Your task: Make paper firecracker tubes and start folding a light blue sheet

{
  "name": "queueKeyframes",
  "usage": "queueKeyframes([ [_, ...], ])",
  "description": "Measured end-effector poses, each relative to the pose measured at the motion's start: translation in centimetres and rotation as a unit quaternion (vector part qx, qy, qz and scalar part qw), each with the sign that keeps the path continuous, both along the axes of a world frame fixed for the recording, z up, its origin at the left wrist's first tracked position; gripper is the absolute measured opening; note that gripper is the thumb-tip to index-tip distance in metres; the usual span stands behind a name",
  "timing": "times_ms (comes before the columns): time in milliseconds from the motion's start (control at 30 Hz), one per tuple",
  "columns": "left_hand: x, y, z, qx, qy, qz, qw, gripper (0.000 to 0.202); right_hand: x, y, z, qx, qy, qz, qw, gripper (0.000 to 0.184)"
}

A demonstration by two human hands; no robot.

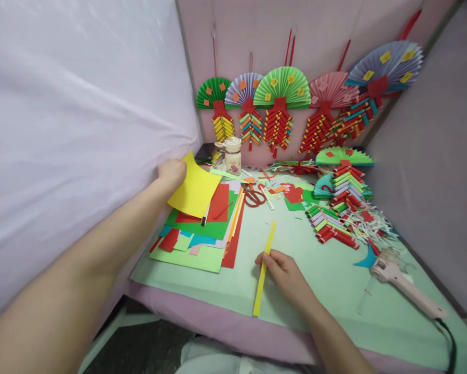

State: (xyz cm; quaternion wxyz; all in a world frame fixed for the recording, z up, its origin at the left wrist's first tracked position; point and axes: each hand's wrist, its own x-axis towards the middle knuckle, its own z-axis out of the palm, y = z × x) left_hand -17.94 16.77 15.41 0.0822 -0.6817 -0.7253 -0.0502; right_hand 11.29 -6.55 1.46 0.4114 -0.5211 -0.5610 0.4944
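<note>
My left hand (pixel 173 174) is closed on the upper left edge of a yellow sheet of paper (pixel 198 187), which bends as it is held over a stack of coloured papers. In my right hand (pixel 278 267), a narrow yellow paper strip (pixel 259 291) is pinched between thumb and fingers near its middle, slanting over the pale green tabletop. Below the yellow sheet lie a red sheet (pixel 221 200), a green sheet (pixel 217 229) and a light green sheet (pixel 202 259). Red-handled scissors (pixel 253 196) rest just right of the stack.
A glue gun (pixel 407 291) with a cord lies at right. Paper firecracker bundles (pixel 329 226) and white shreds (pixel 373 226) are behind it. A lidded cup (pixel 232 156) stands at the back. Paper fan ornaments (pixel 282 88) hang on the back wall. White fabric (pixel 101 78) closes the left side.
</note>
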Motion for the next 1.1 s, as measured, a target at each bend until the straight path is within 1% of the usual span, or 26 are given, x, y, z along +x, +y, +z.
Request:
queueKeyframes([
  [67, 0.3, 0.7, -0.5, -0.005, 0.006, -0.008, 1.0, 0.032, -1.2, 1.7, 0.7, 0.005, 0.019, 0.036, 0.999, 0.031],
  [133, 0.3, 1.2, -1.0, -0.005, 0.011, -0.018, 1.0, 0.033, -3.2, 4.2, 1.7, 0.02, 0.029, 0.07, 0.997, 0.024],
  [167, 0.2, 1.3, -1.2, -0.002, 0.01, -0.026, 1.0, 0.034, -4.4, 5.6, 2.1, 0.031, 0.012, 0.082, 0.996, 0.022],
  [233, 0.0, 1.2, -1.7, 0.006, -0.002, -0.049, 0.999, 0.034, -7.2, 8.5, 2.8, 0.039, -0.063, 0.061, 0.995, 0.021],
  [300, -0.2, 0.8, -2.1, 0.013, -0.021, -0.072, 0.997, 0.031, -9.9, 10.9, 3.0, 0.045, -0.085, 0.05, 0.994, 0.013],
  [367, -0.5, 0.3, -2.5, 0.021, -0.044, -0.091, 0.995, 0.028, -11.7, 12.2, 2.8, 0.042, -0.092, 0.048, 0.994, 0.01],
  [400, -0.6, 0.0, -2.7, 0.026, -0.056, -0.096, 0.993, 0.028, -12.2, 12.5, 2.5, 0.039, -0.091, 0.049, 0.994, 0.009],
  [467, -0.6, -0.5, -3.1, 0.037, -0.091, -0.103, 0.99, 0.027, -12.2, 12.3, 1.9, 0.031, -0.082, 0.053, 0.995, 0.008],
  [533, 0.0, -0.9, -3.6, 0.047, -0.141, -0.101, 0.984, 0.025, -11.0, 11.7, 1.3, 0.018, -0.065, 0.055, 0.996, 0.008],
  [600, 1.7, -1.3, -4.4, 0.05, -0.204, -0.098, 0.973, 0.023, -9.1, 11.0, 1.1, 0.002, -0.043, 0.056, 0.997, 0.014],
  [667, 4.4, -2.1, -5.7, 0.036, -0.28, -0.112, 0.953, 0.023, -7.0, 10.5, 1.1, -0.011, -0.022, 0.053, 0.998, 0.022],
  [733, 7.8, -3.4, -7.3, -0.002, -0.368, -0.145, 0.918, 0.025, -4.9, 10.0, 1.4, -0.027, 0.0, 0.031, 0.999, 0.024],
  [833, 12.9, -6.1, -9.8, -0.059, -0.481, -0.177, 0.857, 0.046, -2.3, 9.6, 1.7, -0.068, 0.061, -0.021, 0.996, 0.022],
  [867, 14.3, -7.0, -10.5, -0.08, -0.533, -0.18, 0.823, 0.051, -1.7, 9.6, 1.7, -0.081, 0.082, -0.036, 0.993, 0.022],
  [900, 15.5, -7.8, -11.2, -0.113, -0.622, -0.168, 0.756, 0.051, -1.2, 9.5, 1.5, -0.089, 0.098, -0.046, 0.99, 0.022],
  [933, 16.4, -8.4, -11.7, -0.138, -0.678, -0.159, 0.704, 0.049, -0.8, 9.4, 1.4, -0.093, 0.108, -0.052, 0.988, 0.022],
  [967, 17.0, -8.9, -12.1, -0.152, -0.711, -0.152, 0.67, 0.045, -0.5, 9.4, 1.1, -0.095, 0.114, -0.056, 0.987, 0.022],
  [1000, 17.3, -9.2, -12.4, -0.16, -0.728, -0.146, 0.65, 0.039, -0.3, 9.3, 0.8, -0.096, 0.118, -0.058, 0.987, 0.023],
  [1033, 17.3, -9.4, -12.6, -0.154, -0.726, -0.146, 0.655, 0.034, -0.1, 9.2, 0.6, -0.097, 0.119, -0.059, 0.986, 0.024],
  [1067, 16.9, -9.4, -12.6, -0.135, -0.707, -0.149, 0.678, 0.031, 0.0, 9.2, 0.3, -0.097, 0.115, -0.061, 0.987, 0.025],
  [1100, 16.3, -9.2, -12.6, -0.102, -0.671, -0.153, 0.718, 0.03, 0.1, 9.1, 0.1, -0.096, 0.107, -0.064, 0.988, 0.025],
])
